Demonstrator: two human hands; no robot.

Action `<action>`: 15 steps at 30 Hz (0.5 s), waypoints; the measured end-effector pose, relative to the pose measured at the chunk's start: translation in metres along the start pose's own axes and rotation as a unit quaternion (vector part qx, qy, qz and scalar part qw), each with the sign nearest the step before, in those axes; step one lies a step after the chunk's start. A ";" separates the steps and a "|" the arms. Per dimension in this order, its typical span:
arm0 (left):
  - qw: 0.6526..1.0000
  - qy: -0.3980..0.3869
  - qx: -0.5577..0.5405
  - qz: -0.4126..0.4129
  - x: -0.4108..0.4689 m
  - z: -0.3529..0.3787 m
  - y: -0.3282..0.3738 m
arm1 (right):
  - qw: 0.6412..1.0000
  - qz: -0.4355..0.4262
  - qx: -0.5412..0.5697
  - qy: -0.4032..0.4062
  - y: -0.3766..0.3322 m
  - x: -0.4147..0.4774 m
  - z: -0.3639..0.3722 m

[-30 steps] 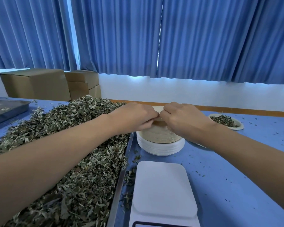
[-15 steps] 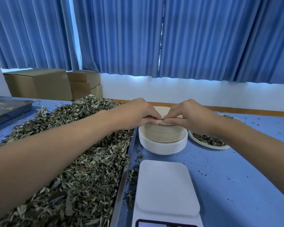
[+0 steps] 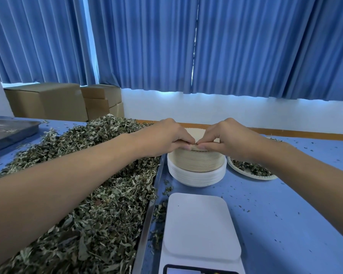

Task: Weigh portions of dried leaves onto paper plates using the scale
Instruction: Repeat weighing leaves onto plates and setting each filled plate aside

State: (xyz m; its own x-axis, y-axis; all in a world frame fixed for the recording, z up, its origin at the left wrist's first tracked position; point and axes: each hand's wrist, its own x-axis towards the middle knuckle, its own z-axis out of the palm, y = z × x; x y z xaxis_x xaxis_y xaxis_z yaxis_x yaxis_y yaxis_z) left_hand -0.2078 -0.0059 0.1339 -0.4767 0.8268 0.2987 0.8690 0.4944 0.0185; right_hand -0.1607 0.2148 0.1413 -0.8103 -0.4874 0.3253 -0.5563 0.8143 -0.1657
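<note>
Left hand [image 3: 166, 138] and right hand [image 3: 229, 138] both pinch the near rim of the top plate on the paper plate stack [image 3: 196, 165]. The bare white scale [image 3: 201, 226] sits just nearer.

Scale [image 3: 201, 224], 6 o'clock in frame: the bottom edge cuts through its display [image 3: 186, 271], reading not legible. At 12 o'clock from it, my left hand [image 3: 166, 137] and right hand [image 3: 236, 139] pinch and cover the near rim of the top plate [image 3: 196, 133]; one plate or several, cannot tell. Filled plate [image 3: 253, 176], 2 o'clock: part hidden under my right wrist.
</note>
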 end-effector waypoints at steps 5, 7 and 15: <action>1.000 0.001 -0.007 -0.008 0.000 0.000 0.001 | 0.982 -0.026 -0.179 -0.057 -0.012 0.002 -0.004; 1.000 0.012 -0.018 -0.020 0.001 0.001 0.003 | 0.948 -0.059 -0.308 -0.059 -0.017 0.002 0.000; 0.994 0.067 0.050 -0.073 0.006 -0.002 0.002 | 0.953 0.006 -0.297 0.055 -0.012 0.005 0.005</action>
State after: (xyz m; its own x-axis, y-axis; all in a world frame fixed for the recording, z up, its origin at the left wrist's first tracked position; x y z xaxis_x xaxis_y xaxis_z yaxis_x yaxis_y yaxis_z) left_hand -0.2087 -0.0009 0.1371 -0.5697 0.7038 0.4243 0.7708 0.6368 -0.0214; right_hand -0.1594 0.2009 0.1402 -0.7741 -0.4669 0.4276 -0.3177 0.8706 0.3756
